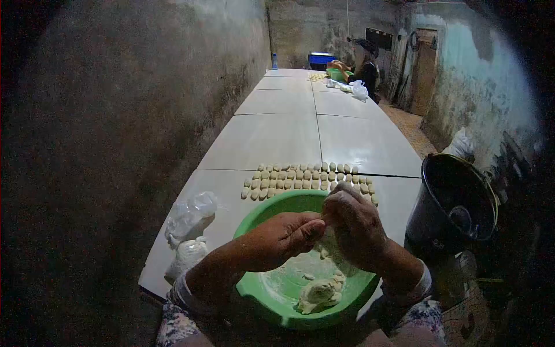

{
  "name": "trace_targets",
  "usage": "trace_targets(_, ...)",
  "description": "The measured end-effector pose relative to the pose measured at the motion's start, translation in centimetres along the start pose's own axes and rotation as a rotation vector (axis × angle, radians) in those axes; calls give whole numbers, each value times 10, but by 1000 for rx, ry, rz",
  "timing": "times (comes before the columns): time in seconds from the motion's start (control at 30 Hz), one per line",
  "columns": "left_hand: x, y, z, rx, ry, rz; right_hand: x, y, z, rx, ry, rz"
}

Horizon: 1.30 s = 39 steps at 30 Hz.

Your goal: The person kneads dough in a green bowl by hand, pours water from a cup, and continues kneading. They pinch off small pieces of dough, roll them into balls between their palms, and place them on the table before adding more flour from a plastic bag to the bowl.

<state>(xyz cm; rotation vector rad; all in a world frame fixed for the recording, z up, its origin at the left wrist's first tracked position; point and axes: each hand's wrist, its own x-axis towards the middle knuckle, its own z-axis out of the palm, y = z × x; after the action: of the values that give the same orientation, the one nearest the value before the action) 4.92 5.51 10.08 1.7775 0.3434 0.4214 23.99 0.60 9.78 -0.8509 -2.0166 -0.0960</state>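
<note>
Both hands meet above a green basin (250,284). My left hand (289,234) is closed, thumb against curled fingers, beside my right hand (354,222), whose fingers are also closed; what lies between them is hidden. A lump of pale dough (317,294) with smaller bits rests in the floury bottom of the basin. Beyond the basin, small dough pieces (280,176) lie in several rows on the white table (277,136).
Plastic bags (193,217) with white contents lie left of the basin. A large black bucket (425,214) stands at the right. Near the far end are a person (367,72), another green basin (336,74), white bags (358,90), a blue crate (321,59) and a bottle (274,62).
</note>
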Motion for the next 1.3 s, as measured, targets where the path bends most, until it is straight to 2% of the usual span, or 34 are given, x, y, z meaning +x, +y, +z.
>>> trace_targets(0.03,-3,3,-2,-1,-2,-3,1,14,7,-259,342,-104)
trace_targets(0.07,-9,6,-7,4,-87,-55,-12,36,-13,-40,351,336)
trace_targets(0.1,-13,10,-9,10,-174,-106,-5,49,-44,-187,395,313)
trace_targets(0.13,-14,19,-8,-87,-84,-107,0,39,-61,-133,380,453)
trace_targets(0.17,-13,17,-12,-100,-33,-18,-2,32,-75,-107,226,516)
trace_targets(0.23,-8,20,-9,-171,111,-12,-4,19,-84,81,-48,545)
trace_targets(0.27,-4,11,-10,-172,105,-16,-7,17,-78,58,-80,447)
trace_targets(0.3,1,-6,-13,-123,95,85,-7,15,-75,124,-154,337)
trace_targets(0.33,5,-15,-13,-75,85,184,-6,14,-73,69,-299,301)
trace_targets(0.37,6,-17,-12,-76,80,176,-4,12,-70,17,-444,261)
trace_targets(0.43,5,-18,-11,-49,97,135,-12,15,-59,-1,-456,221)
trace_targets(0.5,7,-18,-8,-3,120,199,-17,21,-56,4,-775,279)
trace_targets(0.53,9,-21,-9,11,104,181,-15,21,-56,-49,-836,247)
trace_targets(0.63,13,-23,-12,-109,25,163,-5,10,-53,-129,-919,305)
trace_targets(0.67,13,-19,-8,-169,65,67,-5,10,-50,-113,-949,370)
trace_targets(0.73,18,-9,-6,-198,80,-166,-12,16,-46,-104,-868,338)
trace_targets(0.77,17,-11,-5,-195,79,-164,-15,18,-45,-91,-786,315)
trace_targets(0.8,14,-16,-2,-114,70,-75,-11,17,-49,-68,-795,423)
trace_targets(0.83,13,-17,-1,-34,62,14,-8,14,-52,-70,-792,425)
trace_targets(0.97,15,-13,-2,-123,27,-103,-9,13,-55,-71,-722,310)
trace_targets(1.0,15,-10,-1,-83,30,-112,-12,14,-53,-60,-637,273)
trace_targets(1.03,14,-9,0,-86,28,-109,-14,13,-52,-52,-551,237)
trace_targets(1.17,13,-15,4,-2,23,-21,-1,-3,-50,-95,-528,287)
trace_targets(1.23,11,-13,5,-7,61,-52,3,-13,-48,22,-407,293)
trace_targets(1.3,11,-19,5,-24,52,-26,3,-13,-40,65,-381,227)
